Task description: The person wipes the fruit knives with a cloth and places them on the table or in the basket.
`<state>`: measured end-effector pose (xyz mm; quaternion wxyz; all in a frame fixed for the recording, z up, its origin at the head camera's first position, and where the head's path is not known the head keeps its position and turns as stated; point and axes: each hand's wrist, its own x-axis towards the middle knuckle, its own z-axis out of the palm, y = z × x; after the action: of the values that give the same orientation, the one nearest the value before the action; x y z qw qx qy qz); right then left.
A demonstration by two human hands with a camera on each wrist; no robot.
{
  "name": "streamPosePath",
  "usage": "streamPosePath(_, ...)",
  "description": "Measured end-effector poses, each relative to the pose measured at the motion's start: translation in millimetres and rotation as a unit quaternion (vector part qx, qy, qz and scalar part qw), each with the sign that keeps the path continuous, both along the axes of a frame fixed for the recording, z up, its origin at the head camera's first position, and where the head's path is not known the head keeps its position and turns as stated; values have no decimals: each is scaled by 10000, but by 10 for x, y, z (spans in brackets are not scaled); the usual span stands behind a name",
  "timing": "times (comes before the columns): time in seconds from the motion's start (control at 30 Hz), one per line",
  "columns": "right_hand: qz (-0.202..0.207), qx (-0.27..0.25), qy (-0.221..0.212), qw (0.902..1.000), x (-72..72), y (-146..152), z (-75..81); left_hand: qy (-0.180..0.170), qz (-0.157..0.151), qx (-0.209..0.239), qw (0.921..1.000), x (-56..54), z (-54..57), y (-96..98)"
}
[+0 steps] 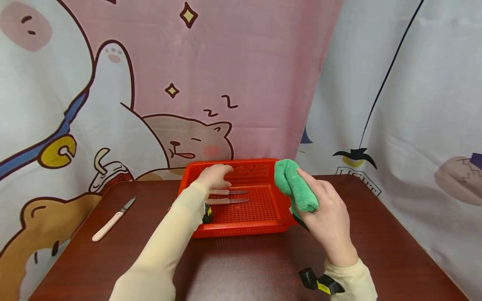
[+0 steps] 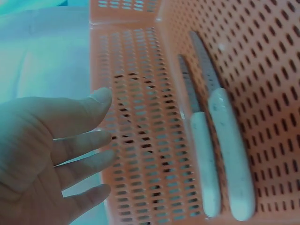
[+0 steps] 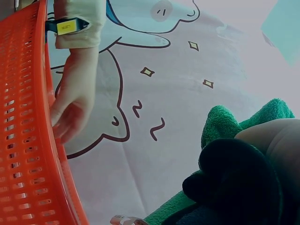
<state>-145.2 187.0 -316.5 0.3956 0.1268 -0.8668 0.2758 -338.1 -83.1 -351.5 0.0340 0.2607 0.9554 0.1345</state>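
Note:
My left hand [image 1: 215, 176] hovers over the left part of a red plastic basket [image 1: 241, 229], fingers loose and holding nothing. In the left wrist view, that hand's fingers [image 2: 89, 154] are spread beside the basket's slotted wall. Two knives with pale handles lie side by side in the basket: one knife [image 2: 205, 164] nearer the wall, the other [image 2: 232, 159] farther in. My right hand [image 1: 327, 209] grips a bunched green cloth [image 1: 295, 184] at the basket's right side. A small shiny piece [image 3: 126, 220] shows beside the cloth in the right wrist view.
Another knife [image 1: 113, 221] with a pale handle lies on the dark brown table [image 1: 233, 267] at the left, blade pointing away. A printed cartoon curtain [image 1: 263, 83] hangs behind the table and along its sides.

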Motion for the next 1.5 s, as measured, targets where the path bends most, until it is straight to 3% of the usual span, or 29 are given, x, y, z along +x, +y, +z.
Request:
streamPosePath(0.2, -11, -12, -32, 10000, 1, -4, -15, 323, -169, 17, 9993, 51, 149, 10)
streamPosePath(0.37, -4, -22, -6, 10000, -5, 3, -21, 546, -340, 407, 9971, 132, 317, -18)
streamPosePath(0.6, -50, -23, 21, 10000, 0, 19, -20, 891, -395, 888, 9913, 358, 576, -112)
streamPosePath(0.77, -15, -27, 98, 9999, -2, 21, -19, 1309, -340, 968, 9861, 543, 659, -189)
streamPosePath(1.0, 5, -17, 67, 10000, 4, 19, -23, 2186, -37, 932, 9713, 877, 625, -321)
streamPosePath(1.2, -2, 16, 70, 10000, 4, 18, -15, 3162, 156, 1027, 9430, 1142, 507, -505)
streamPosePath(1.3, 20, 8, 76, 10000, 2, 15, -12, 3486, 260, 1075, 9307, 1242, 424, -632)
streamPosePath(1.5, 76, 1, 68, 9999, -5, -10, -13, 4036, 520, 1070, 9072, 1352, 210, -1020)
